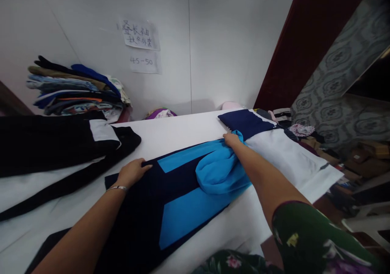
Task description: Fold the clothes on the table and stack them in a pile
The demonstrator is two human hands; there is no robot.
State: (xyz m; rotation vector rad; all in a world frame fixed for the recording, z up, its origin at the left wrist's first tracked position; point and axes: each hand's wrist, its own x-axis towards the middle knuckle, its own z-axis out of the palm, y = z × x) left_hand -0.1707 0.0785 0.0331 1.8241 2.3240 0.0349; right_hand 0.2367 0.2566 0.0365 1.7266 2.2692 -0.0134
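A navy and bright-blue jacket (pixel 183 221) lies spread across the white table, with a puffed blue part like a hood (pixel 217 170) at its right end. My left hand (pixel 131 173), with a bracelet at the wrist, is closed on the jacket's far navy edge. At the upper right end, my right hand (pixel 232 140) pinches the blue fabric near the same far edge. Just beyond it lies a folded navy garment (pixel 246 121), beside a white and grey cloth (pixel 286 156). How much fabric each hand holds is hidden by the fingers.
A black garment with a white patch (pixel 55 144) covers the table's left side. Behind it rises a stack of folded clothes (pixel 79 91). Paper signs (pixel 140 34) hang on the wall. Boxes (pixel 365 160) and a white stool (pixel 368 215) stand at the right.
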